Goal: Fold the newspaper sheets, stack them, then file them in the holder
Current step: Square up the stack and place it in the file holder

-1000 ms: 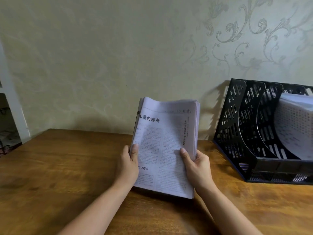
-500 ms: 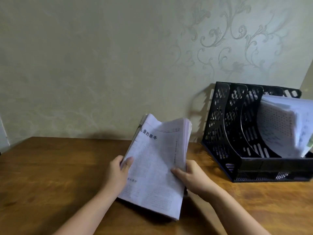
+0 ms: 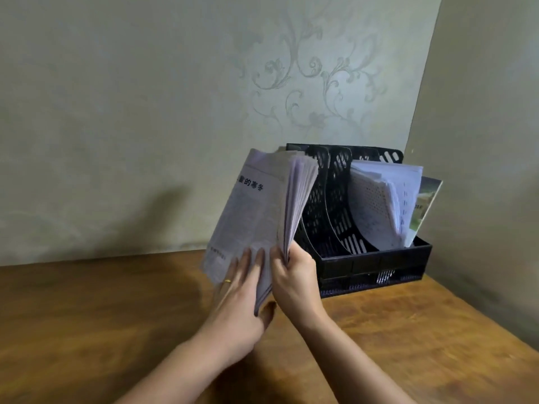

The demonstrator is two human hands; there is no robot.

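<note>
Above the wooden table (image 3: pixel 116 330), the folded, stacked newspapers (image 3: pixel 256 217) are held upright just left of the black holder (image 3: pixel 376 260), left hand (image 3: pixel 242 293) flat against them, right hand (image 3: pixel 291 275) pinching their edge, so only filing seems left.

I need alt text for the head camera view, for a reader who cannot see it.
Two hands hold a folded newspaper stack upright just left of a black file holder on a wooden table. The left hand lies flat on the front page; the right hand grips the stack's lower right edge. The holder's right slots already contain papers.
</note>
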